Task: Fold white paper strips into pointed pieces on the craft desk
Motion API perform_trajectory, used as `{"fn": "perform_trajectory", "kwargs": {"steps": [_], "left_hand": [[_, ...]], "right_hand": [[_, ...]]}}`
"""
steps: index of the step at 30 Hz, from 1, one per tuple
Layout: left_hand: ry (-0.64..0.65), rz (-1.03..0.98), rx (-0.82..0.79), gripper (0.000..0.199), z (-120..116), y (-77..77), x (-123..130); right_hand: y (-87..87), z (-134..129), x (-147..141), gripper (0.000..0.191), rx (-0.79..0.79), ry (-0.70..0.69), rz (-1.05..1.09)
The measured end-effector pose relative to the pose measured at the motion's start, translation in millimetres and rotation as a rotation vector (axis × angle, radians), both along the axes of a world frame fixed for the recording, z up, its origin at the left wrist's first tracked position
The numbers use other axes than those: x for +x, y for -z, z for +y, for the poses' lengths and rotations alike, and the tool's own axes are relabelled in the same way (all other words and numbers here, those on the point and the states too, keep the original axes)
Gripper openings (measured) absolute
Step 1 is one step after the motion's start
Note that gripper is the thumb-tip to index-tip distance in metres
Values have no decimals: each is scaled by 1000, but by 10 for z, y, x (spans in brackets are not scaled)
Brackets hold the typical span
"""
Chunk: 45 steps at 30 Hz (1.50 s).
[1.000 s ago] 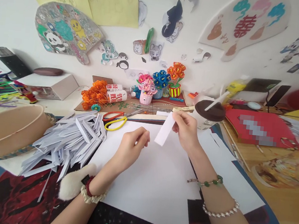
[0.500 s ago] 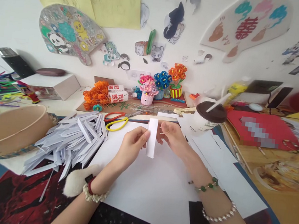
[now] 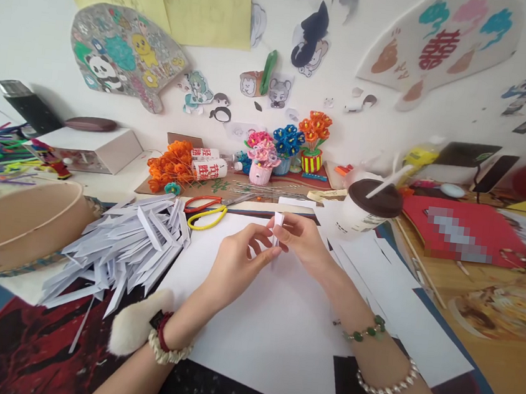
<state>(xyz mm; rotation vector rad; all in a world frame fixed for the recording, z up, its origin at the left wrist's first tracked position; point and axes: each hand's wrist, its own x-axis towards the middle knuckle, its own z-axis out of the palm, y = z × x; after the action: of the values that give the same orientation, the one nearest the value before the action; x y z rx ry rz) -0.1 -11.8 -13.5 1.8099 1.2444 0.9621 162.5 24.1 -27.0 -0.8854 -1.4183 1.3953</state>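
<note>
A small folded strip of white paper [image 3: 279, 219] stands upright between my two hands, above a large white sheet [image 3: 273, 323]. My right hand [image 3: 297, 235] pinches its upper part between thumb and fingers. My left hand [image 3: 248, 252] closes on its lower part, with the thumb reaching across the front. Much of the strip is hidden by my fingers. To the left lies a heap of folded white paper strips [image 3: 130, 246].
Scissors with red and yellow handles [image 3: 207, 216] lie behind the sheet. A lidded cup with a straw [image 3: 370, 205] stands at the right. On the left are a round tan container [image 3: 21, 215] and a white fluffy object [image 3: 134, 327].
The strip was flat and wide towards me; now it looks narrower and folded. My right hand has closed on its top, and my left hand has shifted slightly right.
</note>
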Motion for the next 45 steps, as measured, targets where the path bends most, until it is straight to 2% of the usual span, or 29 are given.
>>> {"fn": "perform_trajectory", "kwargs": {"steps": [5, 9, 13, 17, 22, 25, 32, 36, 42, 45], "left_hand": [[30, -143, -70, 20, 24, 27, -11], [-64, -134, -113, 18, 34, 42, -27], [-208, -14, -3, 18, 27, 35, -34], [-276, 13, 111, 13, 34, 20, -51], [-284, -112, 52, 11, 62, 22, -78], [-311, -98, 74, 13, 58, 4, -79], [-368, 12, 267, 13, 10, -40, -85], [-399, 50, 443, 11, -12, -33, -81], [-373, 342, 829, 18, 1, 35, -136], [-327, 523, 940, 27, 16, 79, -194]], "right_hand": [[-18, 12, 39, 35, -6, -16, -15], [-51, -1, 62, 37, -37, -40, -3], [-57, -19, 35, 33, -41, -54, -44], [-56, -42, -22, 28, -72, -45, -65], [-50, -63, -40, 27, -94, -71, -29], [-40, -68, -37, 26, -74, -46, -67], [-75, -100, -71, 28, -40, 0, -83], [-108, -126, -80, 28, -16, 10, -91], [-139, -140, -76, 31, -5, 58, -92], [-140, -134, -69, 37, 15, 93, -108]]}}
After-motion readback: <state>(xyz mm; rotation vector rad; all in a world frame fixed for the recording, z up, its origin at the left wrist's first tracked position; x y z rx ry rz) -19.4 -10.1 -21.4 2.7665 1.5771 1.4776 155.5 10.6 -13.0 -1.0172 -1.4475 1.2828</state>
